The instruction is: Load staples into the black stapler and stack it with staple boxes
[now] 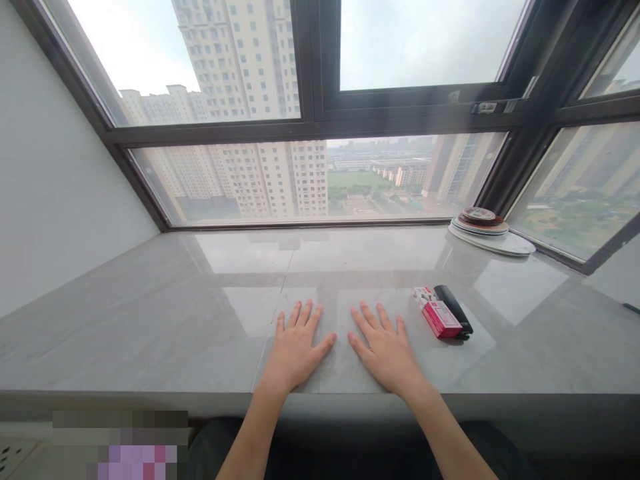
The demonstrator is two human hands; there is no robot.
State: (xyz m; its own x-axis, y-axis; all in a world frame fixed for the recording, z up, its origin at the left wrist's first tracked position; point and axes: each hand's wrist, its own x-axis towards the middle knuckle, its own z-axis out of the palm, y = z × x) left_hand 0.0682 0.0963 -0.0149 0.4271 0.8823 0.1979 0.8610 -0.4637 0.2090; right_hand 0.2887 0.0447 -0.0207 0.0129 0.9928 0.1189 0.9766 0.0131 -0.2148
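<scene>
My left hand [295,347] lies flat, palm down, on the grey stone sill [150,320], fingers spread and holding nothing. A few centimetres to its right, my right hand [385,347] rests the same way, open and flat. Just right of the right hand sits a small red and white box [437,313], untouched. A black oblong object [454,310] lies against the box's far side.
A stack of round plates [487,230] stands at the back right corner by the window. Dark window frames [310,127] close off the far side. A white wall [55,187] bounds the left. The sill's front edge runs just under my wrists.
</scene>
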